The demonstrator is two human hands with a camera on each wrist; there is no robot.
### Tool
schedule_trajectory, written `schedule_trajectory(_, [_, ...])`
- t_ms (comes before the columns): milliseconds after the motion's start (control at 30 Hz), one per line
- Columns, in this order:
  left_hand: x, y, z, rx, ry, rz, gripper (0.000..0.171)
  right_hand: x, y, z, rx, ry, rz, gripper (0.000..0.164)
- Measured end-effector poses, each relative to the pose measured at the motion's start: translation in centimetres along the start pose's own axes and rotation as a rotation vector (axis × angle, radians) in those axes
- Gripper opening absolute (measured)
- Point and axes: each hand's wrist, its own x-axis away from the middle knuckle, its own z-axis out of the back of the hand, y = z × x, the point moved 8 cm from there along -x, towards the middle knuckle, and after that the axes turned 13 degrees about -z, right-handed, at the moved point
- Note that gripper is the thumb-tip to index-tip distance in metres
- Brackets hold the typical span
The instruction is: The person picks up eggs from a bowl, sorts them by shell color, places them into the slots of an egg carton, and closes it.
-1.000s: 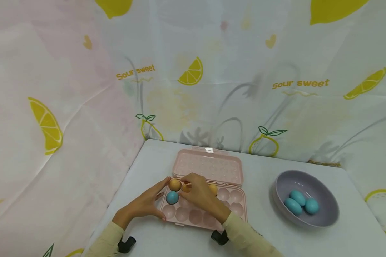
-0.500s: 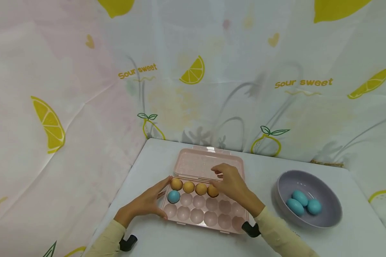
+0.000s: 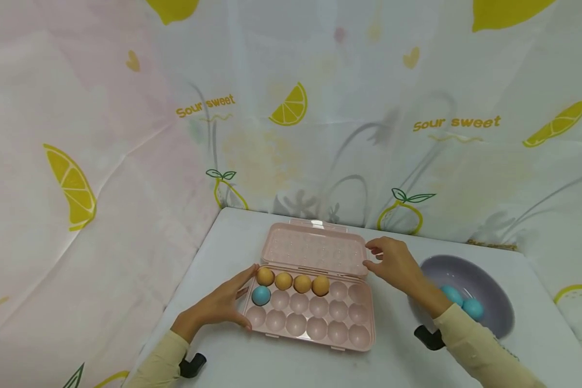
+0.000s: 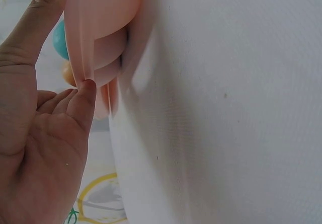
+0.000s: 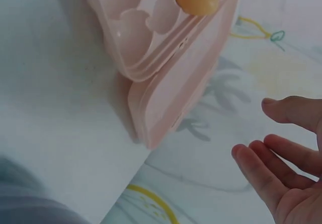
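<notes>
A pink egg box (image 3: 306, 307) lies with its lid (image 3: 315, 249) folded back. In its far row sit several orange-yellow eggs (image 3: 303, 284); a blue egg (image 3: 261, 295) is in the middle row at the left end. My left hand (image 3: 218, 304) spans the box's left end, thumb at the near corner and fingers at the far one; the left wrist view shows a fingertip (image 4: 88, 85) on the rim. Beyond the lid's right end is my right hand (image 3: 393, 261), fingers parted and nothing between them, as the right wrist view confirms.
A grey-purple bowl (image 3: 501, 302) stands on the right of the white table (image 3: 393, 345); two blue eggs (image 3: 472, 309) show in it, and my right forearm overlaps its left side. A lemon-printed cloth (image 3: 320, 161) hangs behind the table and along its left.
My right hand has drawn away from the far row of eggs, rightward past the lid toward the bowl. The left hand has stayed at the box's left end.
</notes>
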Motion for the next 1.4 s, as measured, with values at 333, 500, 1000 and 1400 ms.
schedule_trajectory(333, [0.5,-2.7,-0.4,-0.007,0.008,0.014,0.133,0.2,4.1,2.7,0.191,-0.059,-0.108,0.03])
schedule_trajectory(500, [0.5,-2.8,-0.3,-0.021,0.007,0.015,0.134,0.8,6.2,3.3,0.253,-0.099,-0.138,0.034])
schedule_trajectory(1000, [0.6,-3.0,-0.4,-0.027,0.0,0.041,0.133,2.9,13.3,4.2,0.306,-0.289,-0.322,0.037])
schedule_trajectory(1400, [0.7,-3.1,-0.4,-0.017,-0.005,0.043,0.134,4.5,16.9,4.4,0.264,-0.326,-0.423,0.021])
